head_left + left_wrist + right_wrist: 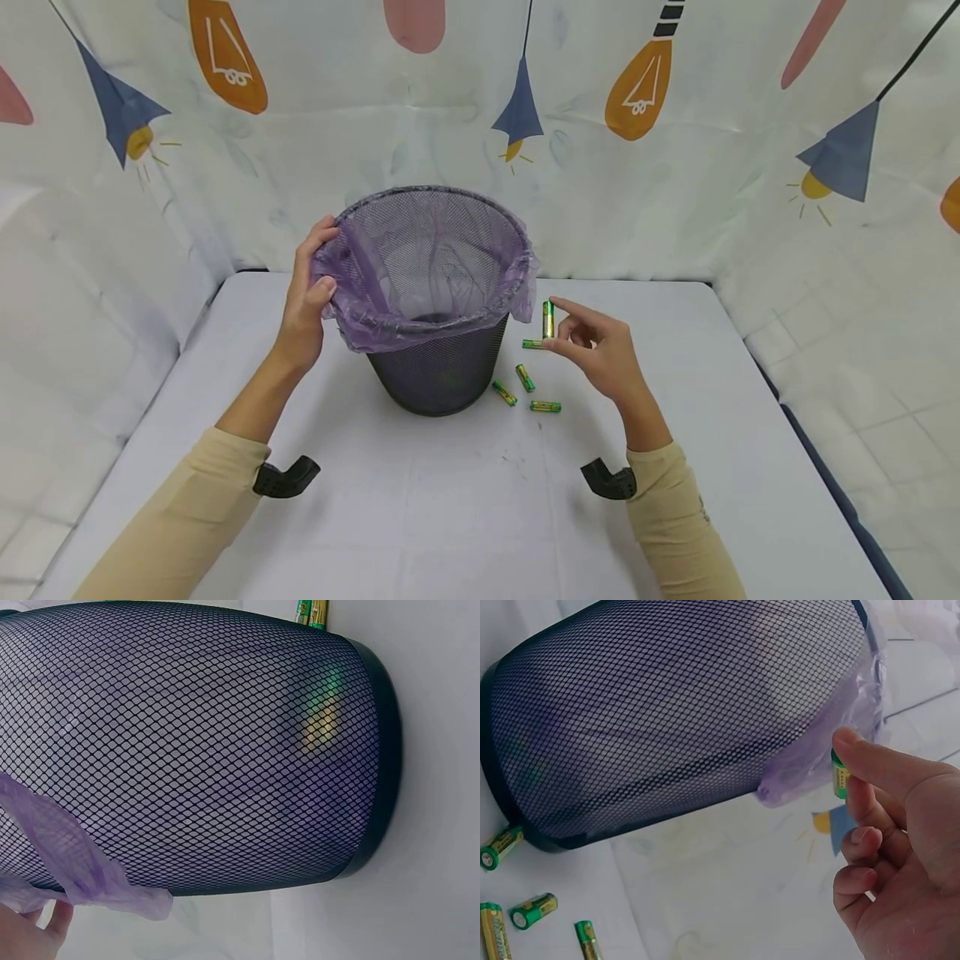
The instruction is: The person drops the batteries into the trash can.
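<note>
A black mesh wastebasket (431, 379) with a purple bag (375, 329) folded over its rim stands on the table. My left hand (306, 304) grips its left rim, thumb and fingers over the bag; the left wrist view catches only part of that hand (30, 934). To the right of the basket, my right hand (600, 346) pinches a green battery (548, 320) held upright between thumb and finger. Seen closer, that battery (841, 778) is partly covered by the fingertips. Through the mesh near the bottom, a blurred green and yellow shape (322, 716) shows.
Several more green batteries lie at the basket's right foot, among them one lying flat (545, 407) and one close to the base (504, 392). A white cloth covers the table (450, 500). Patterned curtains (465, 108) hang behind and at both sides.
</note>
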Available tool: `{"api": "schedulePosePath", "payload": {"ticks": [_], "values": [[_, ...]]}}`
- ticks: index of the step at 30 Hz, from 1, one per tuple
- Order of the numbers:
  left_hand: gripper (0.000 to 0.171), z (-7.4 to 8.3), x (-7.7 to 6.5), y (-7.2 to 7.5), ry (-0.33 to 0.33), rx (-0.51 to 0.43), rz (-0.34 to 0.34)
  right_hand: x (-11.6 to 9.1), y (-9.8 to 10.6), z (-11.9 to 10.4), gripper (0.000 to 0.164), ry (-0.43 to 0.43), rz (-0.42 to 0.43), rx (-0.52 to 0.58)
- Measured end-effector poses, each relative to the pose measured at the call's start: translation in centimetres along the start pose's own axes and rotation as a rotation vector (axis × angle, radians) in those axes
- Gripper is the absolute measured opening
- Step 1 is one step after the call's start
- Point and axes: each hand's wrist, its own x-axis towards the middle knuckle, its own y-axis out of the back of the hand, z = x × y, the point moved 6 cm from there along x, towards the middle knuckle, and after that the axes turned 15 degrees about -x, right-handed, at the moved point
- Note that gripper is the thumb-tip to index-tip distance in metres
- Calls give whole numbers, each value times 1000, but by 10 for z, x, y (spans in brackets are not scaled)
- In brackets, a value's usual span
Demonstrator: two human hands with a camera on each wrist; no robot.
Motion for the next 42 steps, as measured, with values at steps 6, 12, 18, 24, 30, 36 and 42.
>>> {"api": "schedulePosePath", "payload": {"ticks": [6,12,18,24,30,36,42], "values": [[62,-1,0,0,14,-7,0,4,2,-11,43,35,-1,8],[62,0,0,-1,27,-3,-2,8,5,-20,43,46,4,24],[62,0,0,-1,15,-2,-1,12,7,-27,44,70,15,20],[62,1,0,-2,16,-5,-2,15,8,-32,45,87,16,42],[62,0,0,-1,12,-5,1,18,9,-36,46,103,23,66],[61,0,1,-1,-2,-9,-3,21,6,-24,49,150,59,101],[61,1,1,-1,-7,-2,-4,24,3,-14,52,180,72,121]]}}
